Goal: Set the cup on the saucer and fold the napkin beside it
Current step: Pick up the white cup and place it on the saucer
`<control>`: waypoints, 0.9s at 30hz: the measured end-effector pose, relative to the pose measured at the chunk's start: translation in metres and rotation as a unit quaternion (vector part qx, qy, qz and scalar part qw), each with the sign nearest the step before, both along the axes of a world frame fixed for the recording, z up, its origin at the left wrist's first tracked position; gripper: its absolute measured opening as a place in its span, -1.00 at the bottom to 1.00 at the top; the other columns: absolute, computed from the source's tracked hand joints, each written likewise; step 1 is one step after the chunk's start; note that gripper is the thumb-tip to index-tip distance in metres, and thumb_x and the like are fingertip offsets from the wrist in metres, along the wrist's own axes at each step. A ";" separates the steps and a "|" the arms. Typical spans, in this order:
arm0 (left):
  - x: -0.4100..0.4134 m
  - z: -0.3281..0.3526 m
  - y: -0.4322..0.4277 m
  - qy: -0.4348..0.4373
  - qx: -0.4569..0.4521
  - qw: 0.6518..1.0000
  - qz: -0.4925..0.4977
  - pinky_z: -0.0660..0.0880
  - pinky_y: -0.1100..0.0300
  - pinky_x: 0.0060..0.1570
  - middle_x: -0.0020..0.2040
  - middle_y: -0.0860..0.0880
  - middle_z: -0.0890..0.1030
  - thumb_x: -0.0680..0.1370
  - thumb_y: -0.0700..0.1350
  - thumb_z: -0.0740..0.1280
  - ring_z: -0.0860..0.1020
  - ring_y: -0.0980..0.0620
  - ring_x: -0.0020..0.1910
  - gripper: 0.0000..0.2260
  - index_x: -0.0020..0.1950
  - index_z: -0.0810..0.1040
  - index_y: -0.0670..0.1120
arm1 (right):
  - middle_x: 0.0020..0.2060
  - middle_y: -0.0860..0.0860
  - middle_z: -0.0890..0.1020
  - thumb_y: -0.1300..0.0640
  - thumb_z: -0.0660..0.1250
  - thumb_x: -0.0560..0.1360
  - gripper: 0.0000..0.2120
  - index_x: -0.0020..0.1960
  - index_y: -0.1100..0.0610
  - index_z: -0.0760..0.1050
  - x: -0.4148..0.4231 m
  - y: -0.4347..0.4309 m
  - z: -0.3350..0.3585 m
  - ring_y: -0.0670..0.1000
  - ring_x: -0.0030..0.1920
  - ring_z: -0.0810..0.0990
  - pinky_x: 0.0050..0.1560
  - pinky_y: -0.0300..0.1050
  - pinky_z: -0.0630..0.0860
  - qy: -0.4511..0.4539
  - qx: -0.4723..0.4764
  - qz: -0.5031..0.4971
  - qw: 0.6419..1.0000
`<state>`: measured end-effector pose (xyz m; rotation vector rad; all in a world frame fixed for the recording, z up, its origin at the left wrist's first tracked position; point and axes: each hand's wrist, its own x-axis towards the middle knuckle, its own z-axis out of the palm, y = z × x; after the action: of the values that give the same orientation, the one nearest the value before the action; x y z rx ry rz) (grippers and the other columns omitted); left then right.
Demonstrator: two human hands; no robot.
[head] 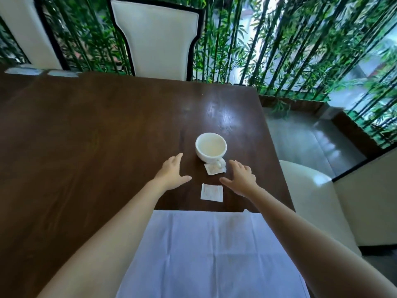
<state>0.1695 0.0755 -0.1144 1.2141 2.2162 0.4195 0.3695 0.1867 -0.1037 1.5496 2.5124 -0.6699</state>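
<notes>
Cup [211,147]: upright on tabletop [107,130], handle toward the person
Napkin [211,252]: flat — long axis toward the cup
Hands: left [171,174], right [241,179] — spread wide, empty

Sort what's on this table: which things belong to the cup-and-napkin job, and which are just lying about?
Job:
- white ceramic cup
- pale unfolded cloth napkin
- left hand and right hand, both open and empty
No saucer is visible.

Lying about:
- two small white paper sachets, one under the cup's handle
- white upholstered chair

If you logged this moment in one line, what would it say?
left hand: open, empty | right hand: open, empty | white ceramic cup: on dark wooden table, untouched | saucer: unseen | white cloth napkin: flat
</notes>
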 end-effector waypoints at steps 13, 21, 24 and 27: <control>-0.004 -0.020 0.070 -0.198 0.132 0.970 0.045 0.13 -0.06 0.47 0.56 -0.03 0.10 0.27 0.09 0.55 0.12 0.00 0.51 0.08 0.54 -0.14 -0.01 | 0.01 0.04 0.60 0.01 0.15 0.58 -0.73 0.10 0.15 0.49 -0.022 0.000 -0.030 -0.04 0.04 0.39 0.05 -0.01 0.45 0.294 0.058 -0.089 0.950; -0.003 -0.024 0.077 -0.291 0.155 0.944 -0.001 0.21 -0.01 0.45 0.52 0.03 0.17 0.27 -0.02 0.58 0.18 0.03 0.47 0.06 0.52 -0.10 0.09 | -0.06 0.07 0.60 0.05 0.21 0.57 -0.76 0.02 0.20 0.54 -0.019 0.004 -0.033 0.00 -0.04 0.53 -0.02 -0.09 0.52 0.331 0.025 -0.079 0.940; 0.002 -0.021 0.078 -0.246 0.184 0.951 0.016 0.33 0.00 0.37 0.34 0.10 0.33 0.25 -0.01 0.59 0.31 0.08 0.35 -0.04 0.49 0.07 0.09 | -0.04 0.06 0.57 0.04 0.20 0.57 -0.75 0.03 0.19 0.54 -0.020 0.003 -0.033 -0.06 -0.06 0.52 -0.03 -0.17 0.49 0.337 -0.004 -0.097 0.937; 0.008 -0.018 0.074 -0.253 0.214 0.943 0.041 0.42 0.05 0.28 0.24 0.14 0.39 0.24 -0.06 0.60 0.37 0.11 0.27 -0.13 0.41 0.19 0.13 | 0.00 0.06 0.54 0.03 0.19 0.58 -0.74 0.05 0.19 0.54 -0.021 0.003 -0.031 -0.09 -0.02 0.47 -0.03 -0.24 0.39 0.332 -0.026 -0.119 0.935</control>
<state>0.1778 0.1496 -0.1328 1.0637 1.7758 1.1559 0.3487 0.1894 -0.1348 1.8672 2.7053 -1.5035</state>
